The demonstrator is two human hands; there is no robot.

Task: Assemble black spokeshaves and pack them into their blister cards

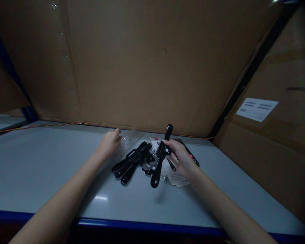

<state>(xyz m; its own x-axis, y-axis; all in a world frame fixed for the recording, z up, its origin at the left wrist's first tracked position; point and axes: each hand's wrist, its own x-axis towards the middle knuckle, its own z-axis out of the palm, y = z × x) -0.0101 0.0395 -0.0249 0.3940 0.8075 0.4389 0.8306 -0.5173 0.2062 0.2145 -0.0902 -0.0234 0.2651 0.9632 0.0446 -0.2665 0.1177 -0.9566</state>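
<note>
My right hand grips a black spokeshave at its middle, raised over the shelf with its two handles tilted steeply. At the back, my left hand is closed at the edge of a clear plastic bag, which looks blurred. Several more black spokeshaves lie piled between the hands. Beside the pile sit loose metal parts, partly covered by the held tool. Printed cards rest under and behind my right hand.
A dark, flat, phone-like object lies right of the cards. Cardboard walls the back, and a large labelled carton stands at the right. The shelf has a blue front edge. A red and yellow wire runs along the back.
</note>
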